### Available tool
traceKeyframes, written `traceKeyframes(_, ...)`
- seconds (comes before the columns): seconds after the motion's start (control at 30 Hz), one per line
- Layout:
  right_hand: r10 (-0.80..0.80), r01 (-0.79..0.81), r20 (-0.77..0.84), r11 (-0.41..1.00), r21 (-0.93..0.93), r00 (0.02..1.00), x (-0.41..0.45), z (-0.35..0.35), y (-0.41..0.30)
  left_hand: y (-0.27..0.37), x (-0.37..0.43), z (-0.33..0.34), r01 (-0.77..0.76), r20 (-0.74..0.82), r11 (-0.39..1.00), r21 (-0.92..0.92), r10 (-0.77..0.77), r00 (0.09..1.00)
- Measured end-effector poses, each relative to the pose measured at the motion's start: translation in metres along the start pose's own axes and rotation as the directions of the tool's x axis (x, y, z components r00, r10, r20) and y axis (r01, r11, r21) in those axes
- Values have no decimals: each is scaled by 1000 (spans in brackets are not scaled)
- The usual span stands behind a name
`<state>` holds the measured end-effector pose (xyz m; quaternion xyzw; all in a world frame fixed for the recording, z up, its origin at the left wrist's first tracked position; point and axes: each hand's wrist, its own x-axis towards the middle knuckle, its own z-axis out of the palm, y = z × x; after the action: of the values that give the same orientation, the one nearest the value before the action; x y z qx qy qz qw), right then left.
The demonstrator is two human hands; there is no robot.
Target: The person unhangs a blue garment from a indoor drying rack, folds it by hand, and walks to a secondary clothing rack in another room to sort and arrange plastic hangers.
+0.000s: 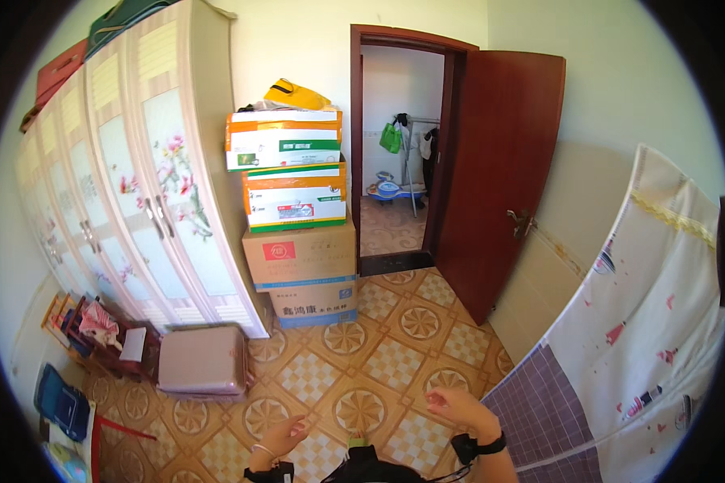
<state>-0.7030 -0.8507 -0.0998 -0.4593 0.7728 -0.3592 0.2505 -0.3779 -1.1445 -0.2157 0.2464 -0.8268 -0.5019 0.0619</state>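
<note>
My left hand (284,435) hangs over the patterned tile floor (306,381) at the bottom of the view, its fingers loosely bent and holding nothing that I can see. To the right, my right hand (456,407) is also in the air above the tiles, half curled, with nothing visible in it. A black strap device (477,447) sits on the right wrist; the left wrist has a bracelet and a dark band. Nearest the left hand on the floor is a pink suitcase (200,361). Neither hand touches anything that shows.
A tall wardrobe (175,181) with flower panels fills the left side. Several stacked cardboard boxes (299,253) stand beside it. Behind them a dark red door (501,175) is open onto another room. A bed canopy curtain (634,338) borders the right; a blue bag (63,401) lies at lower left.
</note>
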Motion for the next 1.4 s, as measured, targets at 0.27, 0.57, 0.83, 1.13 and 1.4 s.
traceKeyframes(0.27, 261, -285, -237, 956, -73, 936, 179, -142, 50, 135, 364, -54, -404, 165, 858, 318, 370, 914)
traceKeyframes(0.57, 245, -266, -335, 964, -18, 910, 411, -267, 178, 222, 656, -36, -473, 431, 870, 137, 378, 820)
traceKeyframes(0.83, 39, -53, -309, 998, -40, 950, 675, -418, 203, 244, 848, -101, -294, 172, 937, 187, 263, 949)
traceKeyframes(1.13, 130, -116, -164, 989, 90, 978, 885, -520, 277, 407, 1104, -173, -888, -557, 447, -108, 713, 426)
traceKeyframes(1.4, 281, -268, -327, 960, 86, 902, 1024, -633, 334, 495, 1312, -229, -938, -472, -107, -331, 879, 66)
